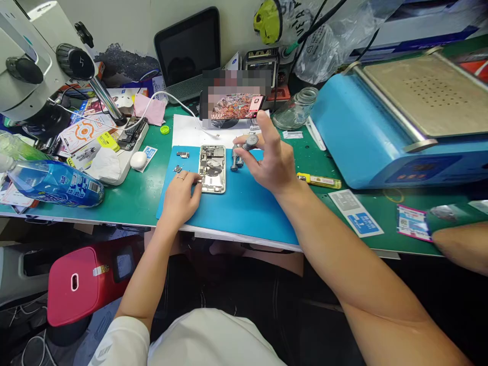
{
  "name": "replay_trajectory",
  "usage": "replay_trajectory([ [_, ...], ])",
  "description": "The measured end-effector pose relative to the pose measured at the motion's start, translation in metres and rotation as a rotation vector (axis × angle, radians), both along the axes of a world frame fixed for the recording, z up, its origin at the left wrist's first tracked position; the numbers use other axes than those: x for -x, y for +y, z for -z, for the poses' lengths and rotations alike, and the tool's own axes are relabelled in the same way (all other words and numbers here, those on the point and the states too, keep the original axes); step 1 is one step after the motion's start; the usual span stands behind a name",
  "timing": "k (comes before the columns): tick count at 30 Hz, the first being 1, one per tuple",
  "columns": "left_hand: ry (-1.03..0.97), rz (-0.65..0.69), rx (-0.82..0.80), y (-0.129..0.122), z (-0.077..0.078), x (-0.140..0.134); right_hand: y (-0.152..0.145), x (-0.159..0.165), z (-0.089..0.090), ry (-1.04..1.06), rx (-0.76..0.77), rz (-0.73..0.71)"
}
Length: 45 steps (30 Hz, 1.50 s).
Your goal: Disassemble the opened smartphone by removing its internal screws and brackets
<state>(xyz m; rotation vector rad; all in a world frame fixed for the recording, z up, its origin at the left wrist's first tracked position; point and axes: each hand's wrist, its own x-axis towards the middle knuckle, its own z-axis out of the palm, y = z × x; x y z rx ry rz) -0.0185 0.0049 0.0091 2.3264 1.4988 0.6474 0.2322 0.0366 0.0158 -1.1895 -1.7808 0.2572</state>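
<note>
An opened phone lies on the blue mat, its inner parts exposed. My left hand rests at its lower left edge, fingers and thumb pressed against it. Over the mat, right of the phone, my right hand grips a small grey screwdriver between thumb and fingers, with the index finger raised. Its tip cannot be made out. More small grey screwdrivers stand just below those fingers, partly hidden. Two small phone parts, a metal piece and a cluster of bits, lie left of the phone.
A propped phone shows a picture behind the mat. At right are a blue heated-plate machine, a glass jar and a yellow cutter. A microscope and blue bottle stand left. Another person's arm enters at right.
</note>
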Motion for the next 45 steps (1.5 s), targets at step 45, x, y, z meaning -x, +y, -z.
replay_trajectory([
  [45, -0.001, 0.018, -0.032, -0.001, 0.002, -0.004, -0.001, 0.046, 0.038, 0.553, 0.198, -0.388],
])
